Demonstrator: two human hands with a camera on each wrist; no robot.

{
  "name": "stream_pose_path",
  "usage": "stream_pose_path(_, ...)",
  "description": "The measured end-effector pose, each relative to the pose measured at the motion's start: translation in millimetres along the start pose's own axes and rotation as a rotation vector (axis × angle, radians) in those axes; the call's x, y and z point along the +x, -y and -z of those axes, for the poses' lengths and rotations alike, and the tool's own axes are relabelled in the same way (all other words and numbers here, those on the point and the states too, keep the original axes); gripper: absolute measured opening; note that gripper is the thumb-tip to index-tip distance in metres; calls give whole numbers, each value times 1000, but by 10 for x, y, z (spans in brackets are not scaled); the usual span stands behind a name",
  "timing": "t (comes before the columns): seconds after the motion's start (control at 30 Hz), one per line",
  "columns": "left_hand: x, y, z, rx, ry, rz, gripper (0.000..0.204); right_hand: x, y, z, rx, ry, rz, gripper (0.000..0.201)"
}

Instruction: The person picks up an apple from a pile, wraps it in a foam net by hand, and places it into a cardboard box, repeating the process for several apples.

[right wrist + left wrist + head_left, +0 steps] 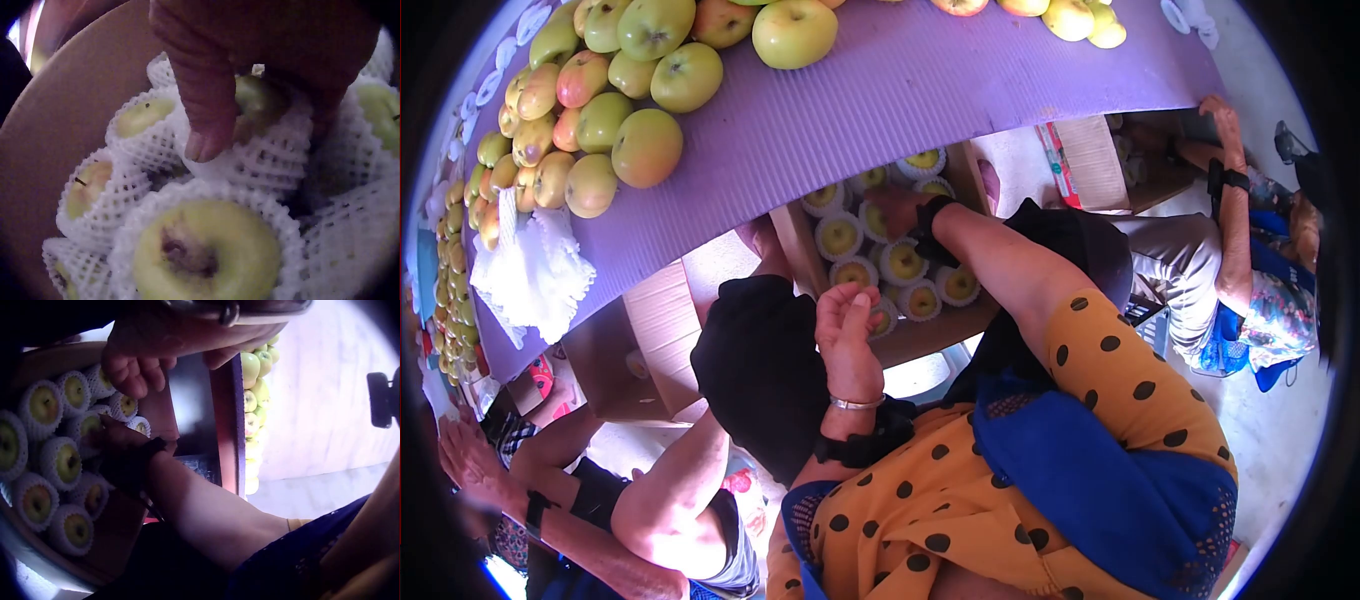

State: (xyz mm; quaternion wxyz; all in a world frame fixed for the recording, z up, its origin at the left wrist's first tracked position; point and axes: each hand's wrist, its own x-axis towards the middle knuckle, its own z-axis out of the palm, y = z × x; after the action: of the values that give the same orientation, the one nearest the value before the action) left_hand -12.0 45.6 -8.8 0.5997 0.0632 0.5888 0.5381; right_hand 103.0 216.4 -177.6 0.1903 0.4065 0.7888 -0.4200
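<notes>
A cardboard box (945,335) holds apples in white foam nets, one of them a netted apple (902,262) near its middle. My right hand (892,208) reaches into the box; in the right wrist view the right hand (250,50) grips a netted apple (269,150), thumb on the near side, other fingers mostly hidden behind. Over the box's near left edge, my left hand (849,345) is raised with palm up and fingers loosely bent, holding nothing. The left wrist view shows the left hand (181,344) above the netted apples (75,394).
Loose apples (685,78) are piled on the purple table (850,110) beyond the box. White foam nets (535,270) hang at the table's left edge. People sit at both sides, near other open cardboard boxes (655,330).
</notes>
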Motion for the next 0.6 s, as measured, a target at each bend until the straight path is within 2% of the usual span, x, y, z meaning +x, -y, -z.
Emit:
stream_pose_path(0.27,-3,-2,6,-1,33,14,17,-111,39,-47,-130,-132,46,79)
stream_pose_path(0.33,-2,4,5,6,48,9,16,-141,18,-79,-151,-231,91,75)
stream_pose_path(0.47,-4,10,5,-3,61,11,16,-39,-15,-140,-206,-223,80,69)
stream_pose_path(0.53,-10,5,6,14,71,11,15,34,-43,-171,-71,-238,102,63)
stream_pose_path(0.6,-12,5,4,8,76,14,15,59,-42,-192,-107,-210,85,62)
